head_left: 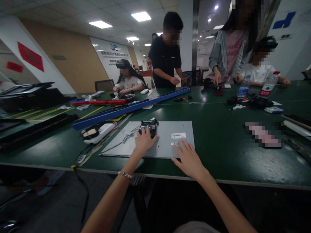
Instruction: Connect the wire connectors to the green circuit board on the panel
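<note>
Head view: two bare hands are over a flat grey panel (167, 129), which lies on the green tabletop (218, 161), close to the near edge.
Left hand: the left hand (145, 141) has its fingers spread, with the fingertips at the black assembly (152, 124); it does not grip, and how firmly it presses I cannot tell.
Right hand: the right hand (189, 158) is also spread, palm down, over the near right corner of the panel; its fingertips are beside the lower white label, partly covering it.
Black assembly: it sits on the far left part of the panel, and grey cables (125, 137) go from it toward the near left corner.
White labels: the upper label (178, 135) is fully visible, right of the middle.
Left of panel: a white device (100, 132) with a black part.
Behind panel: a long blue bar (136, 108), lying slantwise.
Far side: co-workers and two bottles (268, 85).
</note>
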The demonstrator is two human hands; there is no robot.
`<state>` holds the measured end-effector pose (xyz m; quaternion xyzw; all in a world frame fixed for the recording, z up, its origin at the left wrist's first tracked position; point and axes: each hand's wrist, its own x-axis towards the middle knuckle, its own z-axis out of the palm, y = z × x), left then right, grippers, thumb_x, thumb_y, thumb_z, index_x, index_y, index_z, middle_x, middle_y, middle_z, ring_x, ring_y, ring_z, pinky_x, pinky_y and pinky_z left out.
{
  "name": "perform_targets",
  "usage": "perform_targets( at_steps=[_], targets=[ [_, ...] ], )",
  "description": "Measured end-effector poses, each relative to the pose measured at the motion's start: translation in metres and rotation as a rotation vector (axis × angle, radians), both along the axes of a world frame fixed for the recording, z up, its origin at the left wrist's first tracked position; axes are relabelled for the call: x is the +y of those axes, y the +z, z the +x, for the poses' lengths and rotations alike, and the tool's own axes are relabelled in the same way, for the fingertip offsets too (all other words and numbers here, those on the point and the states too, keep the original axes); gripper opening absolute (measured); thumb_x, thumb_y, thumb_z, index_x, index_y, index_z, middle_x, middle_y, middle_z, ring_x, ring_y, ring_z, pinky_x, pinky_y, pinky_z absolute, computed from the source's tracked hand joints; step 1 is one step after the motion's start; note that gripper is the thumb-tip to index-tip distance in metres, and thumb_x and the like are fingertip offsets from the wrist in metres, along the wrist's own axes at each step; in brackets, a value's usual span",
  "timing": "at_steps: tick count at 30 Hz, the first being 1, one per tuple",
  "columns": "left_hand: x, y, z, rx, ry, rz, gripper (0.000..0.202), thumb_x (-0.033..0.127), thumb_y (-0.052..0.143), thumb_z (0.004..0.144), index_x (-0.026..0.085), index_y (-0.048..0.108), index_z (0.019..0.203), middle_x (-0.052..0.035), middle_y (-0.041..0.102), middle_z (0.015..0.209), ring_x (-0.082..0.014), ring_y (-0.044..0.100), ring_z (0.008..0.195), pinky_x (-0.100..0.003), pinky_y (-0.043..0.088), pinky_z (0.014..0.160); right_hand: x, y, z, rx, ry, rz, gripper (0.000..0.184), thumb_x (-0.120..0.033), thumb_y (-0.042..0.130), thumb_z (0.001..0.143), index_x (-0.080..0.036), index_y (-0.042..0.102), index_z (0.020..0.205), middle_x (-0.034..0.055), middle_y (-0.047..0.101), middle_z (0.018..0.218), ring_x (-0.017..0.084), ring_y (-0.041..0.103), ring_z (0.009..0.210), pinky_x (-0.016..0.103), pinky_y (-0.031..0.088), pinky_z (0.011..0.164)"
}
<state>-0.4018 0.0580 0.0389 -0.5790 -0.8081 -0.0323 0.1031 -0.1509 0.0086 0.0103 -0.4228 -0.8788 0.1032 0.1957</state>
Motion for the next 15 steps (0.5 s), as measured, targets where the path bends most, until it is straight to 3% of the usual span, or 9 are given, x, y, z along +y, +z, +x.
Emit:
perform_targets(
  at_steps=[4, 9, 12, 15],
  targets=[
    [-0.014, 0.015, -0.009, 0.009, -0.03, 0.023, 0.071, 0.062, 0.033, 0.091, 0.014, 0.035, 0.144, -0.0208, 0.05, 0.135, -0.0368, 0.05, 0.12, -0.046, 0.041, 0.095, 0.0, -0.002, -0.001, -0.009, -0.009, 0.001, 0.057, -0.05, 0.043, 0.094, -0.018, 0.046, 0.141, 0.0164, 0.032, 0.153, 0.032, 0.022, 0.142, 0.049, 0.02, 0.114],
    [-0.011, 0.034, -0.055, 0.096, 0.099, 0.034, 0.048, 0.042, 0.037, 0.093, 0.014, 0.051, 0.129, -0.0191, 0.061, 0.118, -0.0322, 0.059, 0.107, -0.039, 0.046, 0.085, 0.0, -0.003, -0.001, -0.031, -0.011, -0.002, 0.057, -0.05, 0.042, 0.094, -0.018, 0.045, 0.142, 0.0164, 0.03, 0.153, 0.032, 0.022, 0.143, 0.049, 0.017, 0.114],
    [-0.007, 0.032, -0.082, 0.068, 0.141, -0.067, 0.037, 0.032, 0.042, 0.089, 0.012, 0.061, 0.114, -0.0196, 0.065, 0.109, -0.0318, 0.062, 0.102, -0.037, 0.048, 0.081, -0.001, -0.003, -0.001, -0.038, -0.008, -0.012, 0.057, -0.05, 0.04, 0.094, -0.018, 0.044, 0.142, 0.0164, 0.029, 0.154, 0.032, 0.022, 0.143, 0.048, 0.016, 0.115],
    [-0.004, 0.024, -0.096, 0.062, 0.131, -0.072, 0.034, 0.029, 0.04, 0.09, 0.012, 0.066, 0.103, -0.0201, 0.068, 0.102, -0.0317, 0.065, 0.097, -0.036, 0.049, 0.078, -0.001, -0.002, -0.001, -0.037, -0.003, -0.022, 0.057, -0.05, 0.04, 0.094, -0.019, 0.044, 0.142, 0.0161, 0.027, 0.155, 0.032, 0.021, 0.143, 0.048, 0.016, 0.115]
  ],
)
